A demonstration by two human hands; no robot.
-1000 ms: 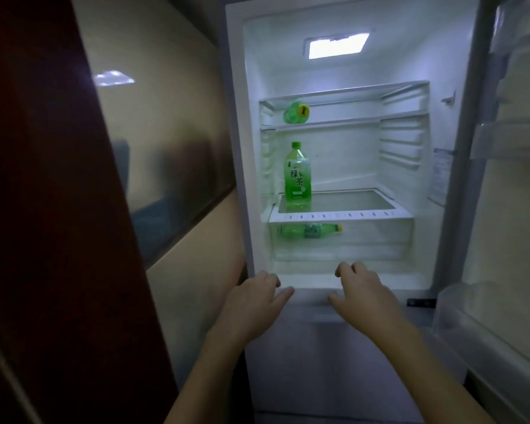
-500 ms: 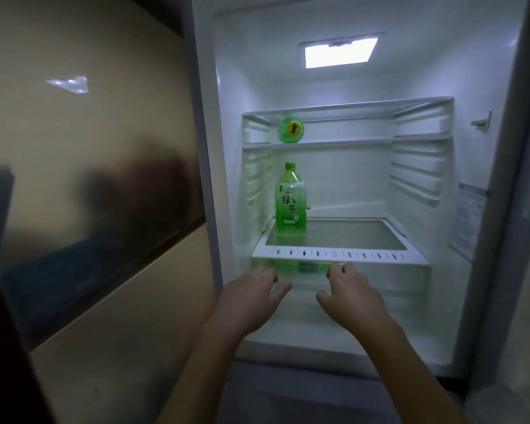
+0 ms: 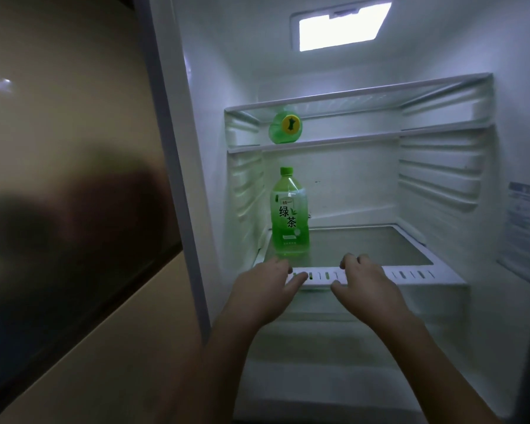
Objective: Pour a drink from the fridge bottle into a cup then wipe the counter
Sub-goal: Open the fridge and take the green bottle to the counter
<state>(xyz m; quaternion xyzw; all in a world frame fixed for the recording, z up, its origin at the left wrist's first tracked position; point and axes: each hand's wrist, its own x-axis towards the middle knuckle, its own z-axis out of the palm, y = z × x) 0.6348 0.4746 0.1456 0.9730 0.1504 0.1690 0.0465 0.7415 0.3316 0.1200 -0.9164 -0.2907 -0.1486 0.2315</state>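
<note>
Hands reach into the open fridge (image 3: 487, 194) together: the left hand (image 3: 265, 290) and the right hand (image 3: 366, 284) both hover at the front lip of the glass shelf (image 3: 410, 275), palms down, fingers loosely spread and each grip empty. The green tea bottle (image 3: 289, 214) stands upright, cap on, at the left end of that shelf, at about 12 o'clock from the left hand and 11 o'clock from the right, close but not touched. A second green bottle (image 3: 285, 128) lies on its side on the shelf above, straight up from the standing one.

Risks, as I judge them: the bottle sits close to the ribbed left wall (image 3: 245, 191), so a hand coming in from 5 o'clock could nudge it and tip it onto the glass before the fingers close round it. It is likely cold and perhaps damp, so a one-handed grasp high on the narrow shoulder may slip. Lifting too high could knock the upper shelf and set the lying bottle rolling forward. No cup or surface is in view.
</note>
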